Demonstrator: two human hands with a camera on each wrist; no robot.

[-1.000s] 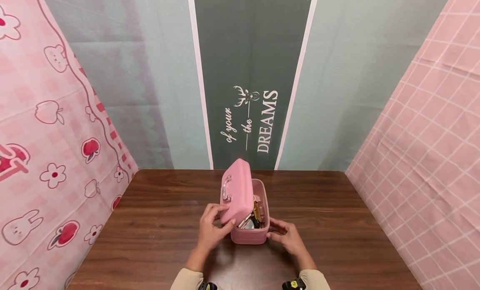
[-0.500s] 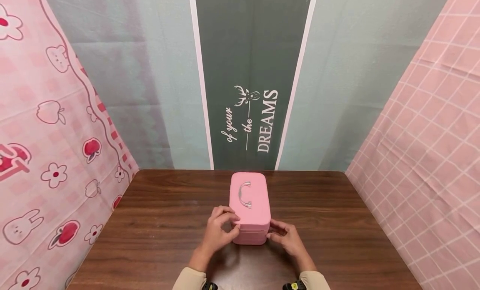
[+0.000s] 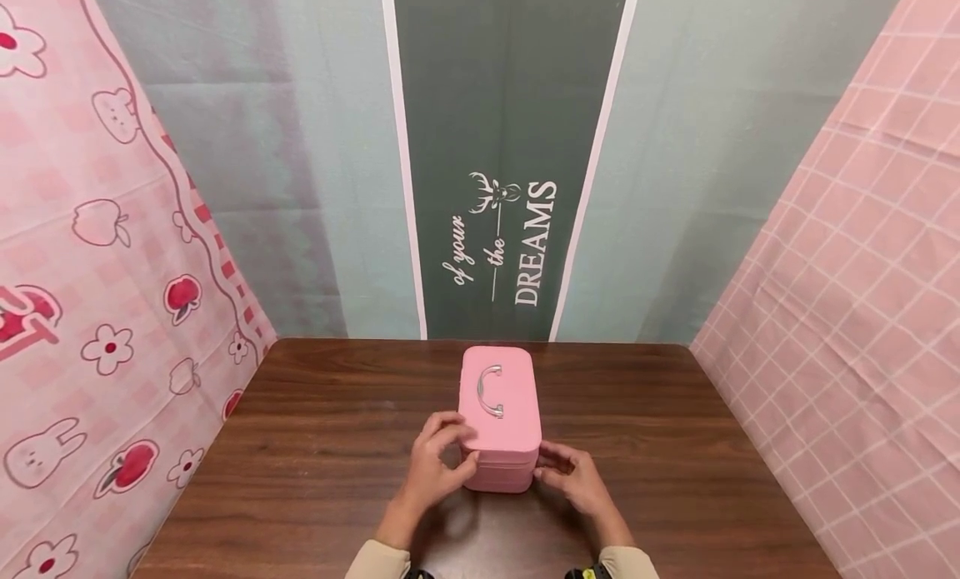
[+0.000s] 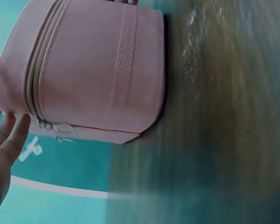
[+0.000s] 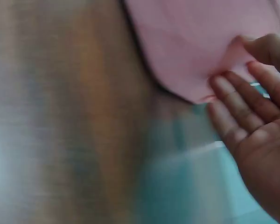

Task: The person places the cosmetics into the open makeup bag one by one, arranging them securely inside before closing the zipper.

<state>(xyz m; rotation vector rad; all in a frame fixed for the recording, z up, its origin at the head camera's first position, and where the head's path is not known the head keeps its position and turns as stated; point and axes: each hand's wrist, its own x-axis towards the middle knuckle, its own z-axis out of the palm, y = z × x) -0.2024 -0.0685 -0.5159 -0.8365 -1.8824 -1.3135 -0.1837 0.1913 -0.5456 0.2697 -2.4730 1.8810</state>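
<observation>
A pink zip case (image 3: 510,421) stands upright on the table with its lid down, hiding what is inside. On the lid is a silver carry handle (image 3: 482,391), folded to one side. My left hand (image 3: 432,466) rests at the near left corner of the lid, fingers spread along its edge. In the left wrist view, the fingertips lie right by the zipper (image 4: 33,70) and its metal pulls (image 4: 63,129). My right hand (image 3: 581,483) is against the near right side, low down, with fingers loosely bent and fingertips at the wall of the case.
The dark wooden table (image 3: 337,446) extends to both sides of the case. Behind it hangs a grey-green cloth (image 3: 510,104) with white lettering. Pink printed cloth (image 3: 112,271) hangs on the left and pink checked cloth (image 3: 847,271) on the right.
A second ago the lid was tilted up to the left, showing small items inside. My left hand has brought it down onto the case. The right hand has barely moved.
</observation>
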